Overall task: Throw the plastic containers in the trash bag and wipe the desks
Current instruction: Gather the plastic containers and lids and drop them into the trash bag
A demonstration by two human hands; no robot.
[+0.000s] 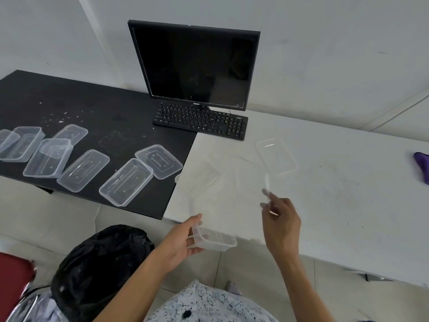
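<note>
Container (pixel 214 240) of clear plastic is grasped in the left hand (pixel 183 242) grip above the white desk (pixel 325 194) edge; the right hand (pixel 282 225) grip is blurred, state unclear.

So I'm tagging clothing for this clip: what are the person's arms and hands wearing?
Nothing shows on either: the left hand and right hand are bare, without gloves, rings or a watch, and both forearms are uncovered. The only clothing in view is a white garment with a black speckled, crackle-like print.

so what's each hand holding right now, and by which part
The left hand has its grip on one short end of a clear plastic container, thumb over the rim. The right hand is blurred; whether it holds anything cannot be told.
</note>
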